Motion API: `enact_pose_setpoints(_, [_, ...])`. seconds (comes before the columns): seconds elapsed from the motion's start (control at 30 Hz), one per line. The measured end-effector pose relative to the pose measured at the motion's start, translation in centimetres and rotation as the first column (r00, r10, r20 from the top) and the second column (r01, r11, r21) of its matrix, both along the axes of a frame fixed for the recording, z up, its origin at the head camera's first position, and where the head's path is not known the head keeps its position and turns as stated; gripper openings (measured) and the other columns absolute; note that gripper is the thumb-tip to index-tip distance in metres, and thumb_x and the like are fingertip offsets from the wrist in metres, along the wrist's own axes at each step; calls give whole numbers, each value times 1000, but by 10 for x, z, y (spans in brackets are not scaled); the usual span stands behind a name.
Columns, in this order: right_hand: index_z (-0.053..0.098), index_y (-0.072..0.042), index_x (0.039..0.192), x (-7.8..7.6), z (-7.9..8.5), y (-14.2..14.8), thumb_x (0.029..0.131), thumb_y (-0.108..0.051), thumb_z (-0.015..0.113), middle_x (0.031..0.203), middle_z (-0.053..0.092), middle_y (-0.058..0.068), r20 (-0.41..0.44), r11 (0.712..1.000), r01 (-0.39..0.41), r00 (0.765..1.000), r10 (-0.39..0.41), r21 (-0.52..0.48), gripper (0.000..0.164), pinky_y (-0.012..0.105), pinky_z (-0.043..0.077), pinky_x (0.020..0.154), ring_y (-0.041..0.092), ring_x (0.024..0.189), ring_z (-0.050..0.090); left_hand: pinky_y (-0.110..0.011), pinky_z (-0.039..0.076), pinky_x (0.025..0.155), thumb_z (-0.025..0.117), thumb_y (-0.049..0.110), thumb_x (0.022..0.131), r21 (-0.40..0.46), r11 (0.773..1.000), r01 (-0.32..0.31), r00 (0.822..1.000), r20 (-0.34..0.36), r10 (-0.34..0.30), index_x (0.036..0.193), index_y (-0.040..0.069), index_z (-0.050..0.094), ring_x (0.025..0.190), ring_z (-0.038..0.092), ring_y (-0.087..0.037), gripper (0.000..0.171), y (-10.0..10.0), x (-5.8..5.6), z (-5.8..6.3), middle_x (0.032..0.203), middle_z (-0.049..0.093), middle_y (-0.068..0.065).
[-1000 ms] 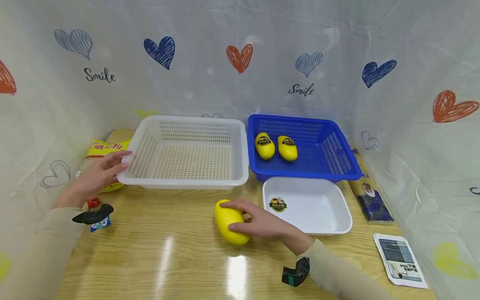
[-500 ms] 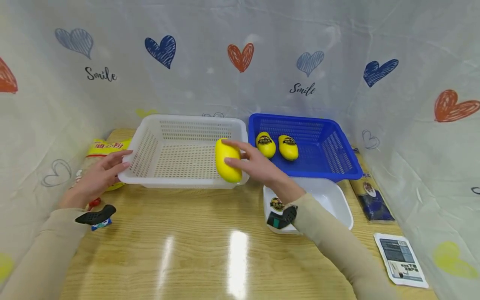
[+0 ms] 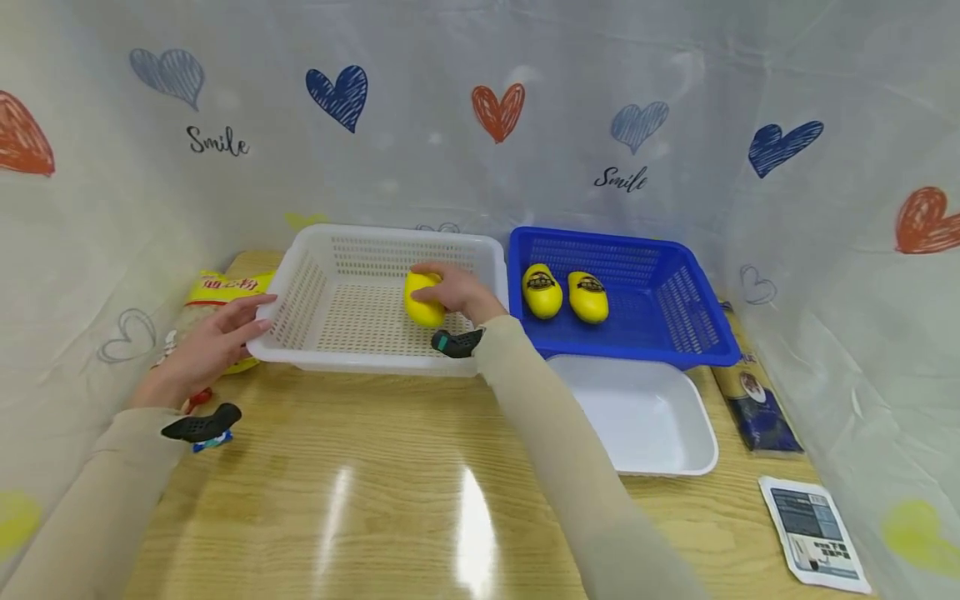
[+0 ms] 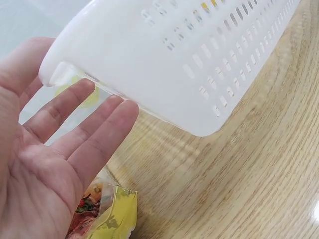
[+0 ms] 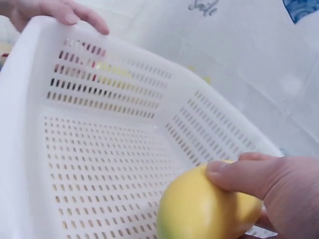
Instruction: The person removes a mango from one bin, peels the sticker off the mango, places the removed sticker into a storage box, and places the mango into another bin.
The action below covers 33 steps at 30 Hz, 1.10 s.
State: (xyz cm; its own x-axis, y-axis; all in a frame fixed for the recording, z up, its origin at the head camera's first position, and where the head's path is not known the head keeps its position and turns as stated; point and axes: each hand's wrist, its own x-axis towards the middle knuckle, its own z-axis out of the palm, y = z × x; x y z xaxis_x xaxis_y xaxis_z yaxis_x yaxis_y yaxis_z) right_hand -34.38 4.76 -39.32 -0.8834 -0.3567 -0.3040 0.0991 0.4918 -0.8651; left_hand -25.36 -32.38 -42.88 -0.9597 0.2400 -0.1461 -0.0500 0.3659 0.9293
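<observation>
My right hand (image 3: 456, 292) grips a yellow mango (image 3: 422, 305) inside the white slotted basket (image 3: 382, 362). In the right wrist view the thumb lies over the top of the mango (image 5: 194, 204), above the slotted floor. At the basket's left end my left hand (image 3: 213, 343) holds the rim. The left wrist view shows straight fingers (image 4: 107, 129) against the underside of that rim. Two more yellow mangoes, one on the left (image 3: 542, 292) and one on the right (image 3: 588, 297), lie in the blue basket (image 3: 637, 346), each with a black label.
A white tray (image 3: 652, 417) stands in front of the blue basket. On the right lie a dark blue and gold bag (image 3: 759, 408) and a flat white packet (image 3: 813, 533). A yellow-topped bag (image 3: 225, 287) sits behind my left hand, with small red and blue items near that wrist.
My right hand has lifted the mango off the table and carried it up and left into the white basket. The left hand stays at the rim. The view has shifted slightly.
</observation>
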Motion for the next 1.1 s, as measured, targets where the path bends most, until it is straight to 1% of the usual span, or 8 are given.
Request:
enact_pose_setpoints(0.17, [51, -25, 144, 3, -11, -7, 94, -15, 67, 136, 50, 8, 77, 999, -27, 997, 24, 28, 53, 33, 52, 83, 24, 101, 56, -21, 53, 82, 49, 34, 103, 27, 1000, -6, 1000, 16, 5, 153, 20, 29, 105, 57, -1, 56, 1, -1, 0, 156, 27, -10])
enact_pose_setpoints(0.3, [51, -27, 143, 6, -14, -8, 93, -15, 68, 147, 43, 5, 47, 990, -60, 997, 54, 124, 54, 34, 46, 94, 21, 112, 50, -21, 53, 82, 50, 35, 102, 27, 1000, -10, 1000, 29, 9, 154, 21, 29, 105, 57, 0, 57, 1, -1, 0, 156, 27, -10])
enact_pose_setpoints(0.4, [52, -28, 143, 6, -14, -8, 92, -17, 69, 151, 40, 4, 10, 983, -53, 999, 52, 173, 55, 36, 41, 99, 21, 119, 45, -20, 53, 82, 50, 36, 102, 21, 1000, -15, 999, 31, 14, 154, 21, 28, 105, 56, 0, 58, 0, -1, 0, 155, 28, -11])
enact_pose_setpoints(0.53, [51, -29, 143, 6, -13, -9, 93, -16, 68, 153, 38, 3, 23, 989, -38, 999, 35, 140, 55, 38, 40, 104, 22, 126, 43, -20, 53, 82, 50, 37, 102, 17, 1000, -13, 1000, 24, 13, 154, 22, 29, 105, 56, 1, 58, -1, 0, 0, 153, 31, -7])
enact_pose_setpoints(0.67, [49, -28, 145, 6, -2, -5, 95, -16, 64, 156, 33, 3, 4, 992, -67, 998, 67, 105, 54, 41, 38, 107, 24, 137, 36, -20, 53, 82, 50, 35, 102, 14, 1000, 6, 1000, 6, -6, 153, 24, 30, 105, 57, 0, 56, -2, 0, -1, 152, 32, -5])
enact_pose_setpoints(0.8, [49, -26, 145, 10, 17, 9, 97, -16, 62, 156, 33, 1, -36, 989, -136, 990, 138, 54, 51, 42, 40, 106, 25, 140, 34, -20, 53, 82, 49, 38, 102, -7, 1000, 12, 1000, 5, -11, 154, 26, 29, 105, 56, 1, 57, -2, -1, 0, 157, 26, -9])
enact_pose_setpoints(0.93, [51, -24, 144, 26, 38, 37, 98, -19, 60, 152, 39, 0, -99, 977, -211, 972, 213, 36, 47, 40, 42, 104, 25, 134, 43, -20, 52, 83, 49, 43, 101, -27, 1000, 2, 1000, 14, -2, 154, 26, 28, 105, 56, 2, 60, -1, 0, 1, 159, 23, -13])
enact_pose_setpoints(1.1, [52, -22, 142, 61, 50, 84, 99, -23, 60, 148, 45, 2, -168, 980, -197, 967, 193, -3, 44, 40, 44, 103, 23, 126, 50, -20, 52, 82, 49, 42, 101, -26, 1000, -1, 1000, 11, 2, 154, 26, 28, 104, 56, 2, 59, 0, 0, 0, 154, 27, -12])
